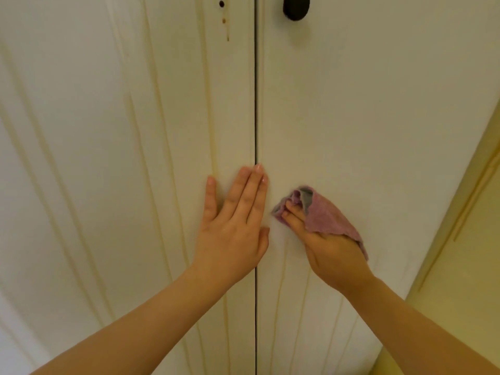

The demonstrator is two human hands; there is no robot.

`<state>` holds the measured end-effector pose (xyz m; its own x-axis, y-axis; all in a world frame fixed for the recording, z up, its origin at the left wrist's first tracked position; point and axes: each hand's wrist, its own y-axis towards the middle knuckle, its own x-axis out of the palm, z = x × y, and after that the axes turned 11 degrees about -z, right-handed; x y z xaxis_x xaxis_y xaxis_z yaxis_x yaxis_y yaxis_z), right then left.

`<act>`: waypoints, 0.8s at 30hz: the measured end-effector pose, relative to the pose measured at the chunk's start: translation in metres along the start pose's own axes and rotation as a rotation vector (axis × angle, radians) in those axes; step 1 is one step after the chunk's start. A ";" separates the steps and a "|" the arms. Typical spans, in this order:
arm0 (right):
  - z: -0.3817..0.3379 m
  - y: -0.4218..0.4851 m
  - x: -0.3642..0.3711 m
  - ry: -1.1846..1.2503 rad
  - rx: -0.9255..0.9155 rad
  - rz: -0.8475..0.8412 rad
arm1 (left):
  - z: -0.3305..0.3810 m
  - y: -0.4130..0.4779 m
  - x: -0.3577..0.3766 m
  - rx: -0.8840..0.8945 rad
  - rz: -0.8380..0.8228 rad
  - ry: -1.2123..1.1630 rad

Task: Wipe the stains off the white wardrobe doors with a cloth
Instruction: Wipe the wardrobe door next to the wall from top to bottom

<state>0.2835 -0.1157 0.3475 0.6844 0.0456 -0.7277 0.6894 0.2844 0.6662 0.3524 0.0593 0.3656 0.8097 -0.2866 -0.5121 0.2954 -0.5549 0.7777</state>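
Note:
Two white wardrobe doors fill the view, the left door (108, 131) and the right door (365, 104), with a thin dark gap between them. My left hand (235, 223) lies flat and spread on the left door's inner edge, fingertips reaching the gap. My right hand (322, 239) presses a crumpled purple cloth (322, 212) with a grey patch against the right door, just right of the gap. Small brown stains (224, 21) run down the left door near the top, below a small dark hole.
A dark round knob (296, 8) sits at the top of the right door. A yellowish wall or panel (465, 253) stands close on the right. The left door has vertical moulded grooves.

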 end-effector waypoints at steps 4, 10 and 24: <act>0.002 -0.003 0.013 -0.021 -0.015 0.057 | 0.002 -0.004 0.004 0.019 0.015 -0.005; -0.003 -0.005 0.040 -0.030 0.009 0.202 | 0.018 -0.035 0.021 0.015 0.083 0.083; -0.003 -0.045 0.027 -0.053 0.150 0.726 | 0.034 -0.053 0.022 -0.061 -0.208 0.241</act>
<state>0.2701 -0.1242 0.2976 0.9881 0.1250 -0.0896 0.0818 0.0666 0.9944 0.3367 0.0558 0.3006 0.8236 0.0251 -0.5666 0.4908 -0.5323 0.6898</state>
